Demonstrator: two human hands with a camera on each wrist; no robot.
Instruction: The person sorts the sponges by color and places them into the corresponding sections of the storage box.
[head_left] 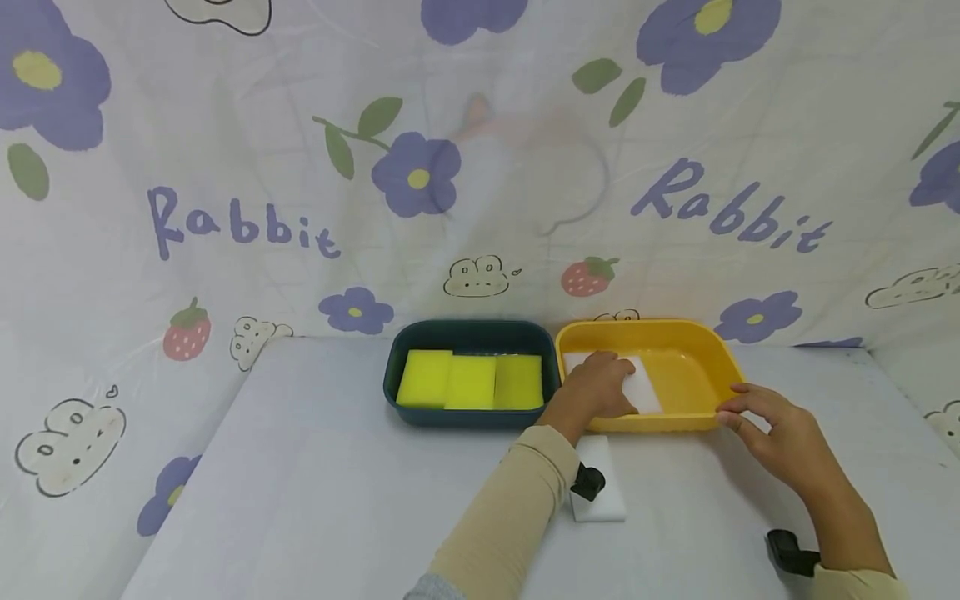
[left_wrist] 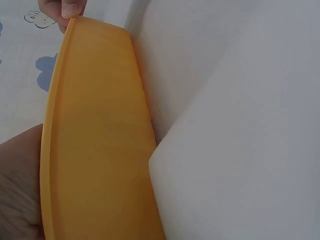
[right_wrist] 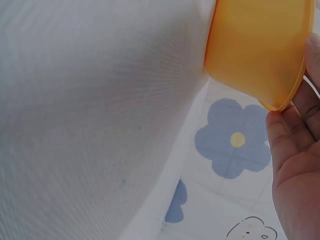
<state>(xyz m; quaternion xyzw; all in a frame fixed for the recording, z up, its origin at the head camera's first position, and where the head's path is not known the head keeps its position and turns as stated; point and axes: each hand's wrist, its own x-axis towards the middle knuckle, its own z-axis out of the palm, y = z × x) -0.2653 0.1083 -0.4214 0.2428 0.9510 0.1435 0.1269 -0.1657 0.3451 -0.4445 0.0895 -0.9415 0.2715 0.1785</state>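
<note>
In the head view a yellow plastic basin (head_left: 701, 423) stands at the back of the table. My left hand (head_left: 596, 387) reaches over its front rim, thumb and fingers bent about a white sponge block (head_left: 643, 390) inside; the hand covers part of it. More white shows at the basin's left end. With thumb and fingers my right hand (head_left: 780, 429) pinches the front right corner of the rim, also seen in the right wrist view, where the hand (right_wrist: 300, 165) is at the frame's edge. Another white block (head_left: 602, 500) lies in front of the basin, partly behind the left wrist.
Left of the yellow basin, and close beside it, is a dark green basin (head_left: 465, 418) with three yellow sponges (head_left: 471, 383) side by side. A patterned cloth (head_left: 480, 225) hangs behind the white table (head_left: 337, 475). Black wrist mounts show on both arms.
</note>
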